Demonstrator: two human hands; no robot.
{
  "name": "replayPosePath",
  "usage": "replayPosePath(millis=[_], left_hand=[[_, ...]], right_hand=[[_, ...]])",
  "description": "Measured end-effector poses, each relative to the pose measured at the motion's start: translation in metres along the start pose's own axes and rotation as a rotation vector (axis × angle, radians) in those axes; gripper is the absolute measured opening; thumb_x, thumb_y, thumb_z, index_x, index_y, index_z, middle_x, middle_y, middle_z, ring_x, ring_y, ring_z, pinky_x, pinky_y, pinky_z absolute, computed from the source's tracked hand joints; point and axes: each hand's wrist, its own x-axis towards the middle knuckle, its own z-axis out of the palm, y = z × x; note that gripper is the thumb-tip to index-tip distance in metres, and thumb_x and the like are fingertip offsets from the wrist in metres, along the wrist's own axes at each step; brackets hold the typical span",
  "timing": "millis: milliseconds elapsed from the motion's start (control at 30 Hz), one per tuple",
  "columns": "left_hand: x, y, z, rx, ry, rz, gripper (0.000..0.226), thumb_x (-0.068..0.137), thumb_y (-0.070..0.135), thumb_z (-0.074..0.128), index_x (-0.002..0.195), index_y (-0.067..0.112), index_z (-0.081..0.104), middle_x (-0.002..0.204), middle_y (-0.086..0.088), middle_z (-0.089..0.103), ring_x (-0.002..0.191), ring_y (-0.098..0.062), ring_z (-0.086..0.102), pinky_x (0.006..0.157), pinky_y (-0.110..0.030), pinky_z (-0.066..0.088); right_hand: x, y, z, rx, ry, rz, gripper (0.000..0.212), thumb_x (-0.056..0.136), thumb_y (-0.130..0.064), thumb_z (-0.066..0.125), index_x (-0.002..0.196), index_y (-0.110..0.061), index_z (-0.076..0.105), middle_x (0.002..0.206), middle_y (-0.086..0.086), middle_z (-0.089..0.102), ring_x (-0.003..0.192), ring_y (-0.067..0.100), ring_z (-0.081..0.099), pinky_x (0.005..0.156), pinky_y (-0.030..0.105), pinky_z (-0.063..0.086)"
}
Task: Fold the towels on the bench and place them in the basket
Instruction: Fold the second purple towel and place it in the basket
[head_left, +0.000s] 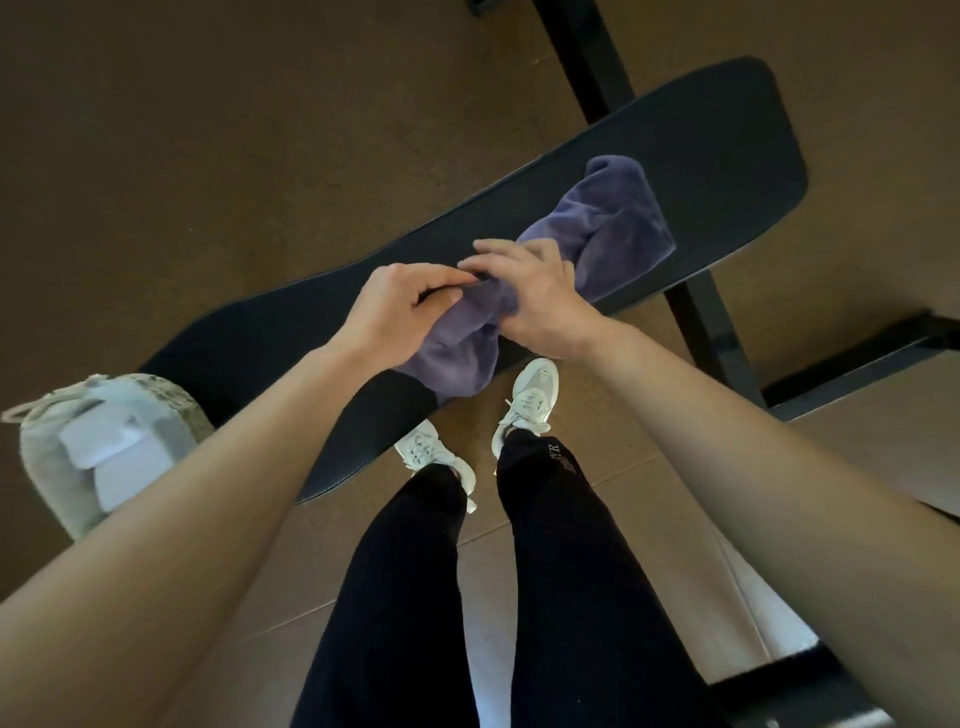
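Basket (57, 457) sits at the far left on the brown floor (218, 135), grey and woven, with folded pale towels (111, 447) inside, and it stands just beside the near-left end of the bench (727, 135). Moving right, the black padded bench runs diagonally from near left up to far right. Over its middle, the left hand (402, 306) is curled, fingers pinching a bunched part of the purple towel (618, 218). Right beside it, almost touching, the right hand (540, 301) is closed on the same gathered fabric, fingertips meeting those of the left. One end of the towel droops over the near edge of the bench between the two wrists; the rest lies rumpled on the pad toward the far right. Below, black trousers (571, 597) and white sneakers (530, 400) stand close against the bench. At the far right, black metal frame bars (852, 374) cross the floor.
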Motion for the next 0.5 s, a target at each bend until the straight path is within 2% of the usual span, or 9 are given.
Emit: replayPosePath(millis=[100, 200, 300, 400, 500], left_hand=[[-0.021, -0.026, -0.027, 0.002, 0.026, -0.018, 0.027, 0.104, 0.014, 0.057, 0.122, 0.023, 0.074, 0.110, 0.011, 0.072, 0.103, -0.007, 0.068, 0.092, -0.021, 0.052], [-0.042, -0.058, -0.044, 0.035, 0.069, -0.074, 0.025, 0.105, 0.016, 0.055, 0.120, 0.024, 0.073, 0.108, 0.010, 0.072, 0.100, -0.009, 0.066, 0.089, -0.026, 0.051], [-0.076, -0.103, -0.056, 0.083, 0.138, -0.163, 0.025, 0.105, 0.020, 0.053, 0.119, 0.026, 0.072, 0.109, 0.008, 0.073, 0.100, -0.014, 0.065, 0.086, -0.033, 0.051], [-0.108, -0.140, -0.061, 0.103, 0.187, -0.272, 0.025, 0.106, 0.024, 0.051, 0.119, 0.029, 0.071, 0.110, 0.006, 0.072, 0.100, -0.018, 0.064, 0.084, -0.037, 0.051], [-0.134, -0.163, -0.074, 0.139, 0.269, -0.369, 0.025, 0.104, 0.031, 0.049, 0.116, 0.034, 0.070, 0.109, 0.005, 0.073, 0.101, -0.025, 0.065, 0.086, -0.045, 0.053]], right_hand=[[0.026, -0.030, 0.017, -0.139, -0.183, -0.062, 0.042, 0.085, -0.022, 0.066, 0.126, -0.034, 0.063, 0.140, -0.008, 0.053, 0.130, 0.024, 0.030, 0.098, 0.048, 0.027], [0.041, -0.049, 0.031, -0.192, -0.235, -0.039, 0.019, 0.085, -0.036, 0.066, 0.102, -0.028, 0.066, 0.109, 0.000, 0.059, 0.121, 0.024, 0.036, 0.098, 0.047, 0.026], [0.053, -0.069, 0.050, -0.263, -0.230, -0.020, 0.016, 0.088, -0.043, 0.068, 0.094, -0.029, 0.064, 0.099, 0.001, 0.058, 0.109, 0.021, 0.041, 0.095, 0.045, 0.030], [0.058, -0.079, 0.059, -0.228, -0.229, 0.010, 0.011, 0.089, -0.037, 0.070, 0.088, -0.029, 0.061, 0.085, -0.003, 0.061, 0.090, 0.021, 0.057, 0.079, 0.037, 0.042], [0.063, -0.081, 0.057, -0.304, -0.264, 0.061, 0.011, 0.089, -0.029, 0.071, 0.086, -0.027, 0.060, 0.078, -0.003, 0.062, 0.079, 0.021, 0.064, 0.060, 0.030, 0.043]])
